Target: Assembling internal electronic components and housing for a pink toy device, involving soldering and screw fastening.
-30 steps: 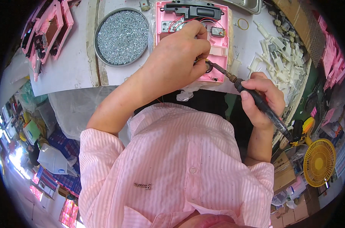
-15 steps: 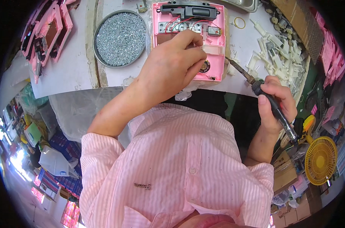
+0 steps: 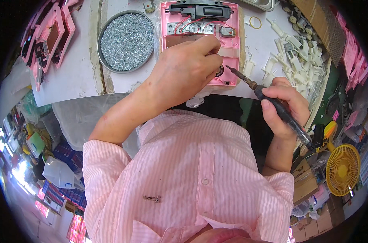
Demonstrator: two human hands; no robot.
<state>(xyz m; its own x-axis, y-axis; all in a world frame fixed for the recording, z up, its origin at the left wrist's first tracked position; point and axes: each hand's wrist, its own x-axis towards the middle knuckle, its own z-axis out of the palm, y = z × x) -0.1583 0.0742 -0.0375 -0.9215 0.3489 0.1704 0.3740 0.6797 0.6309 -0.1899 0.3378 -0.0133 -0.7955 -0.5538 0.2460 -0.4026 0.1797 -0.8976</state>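
Observation:
A pink plastic housing [image 3: 232,52] lies on the table in front of me, fitted with a black plastic mechanism [image 3: 204,11], red wires and a small metal motor [image 3: 227,32]. Over its lower part reaches my left hand [image 3: 188,67], fingers bent and pinched together; whatever they grip is hidden beneath them. Part of a round black speaker [image 3: 220,71] shows beside those fingertips. My right hand [image 3: 287,106] holds a soldering iron [image 3: 278,106] by its dark handle. The iron's tip points at the housing, close to the speaker and the left fingers.
A round metal tray [image 3: 127,41] full of small screws sits to the left. White plastic parts [image 3: 299,60] are heaped at the right, near a rubber band [image 3: 255,22]. More pink housings [image 3: 54,38] stand at the far left. A yellow fan [image 3: 343,170] is at the lower right.
My right hand has brought the soldering iron leftward, its tip now over the housing's right edge near the speaker. My left hand has shifted slightly left and down, still pinched.

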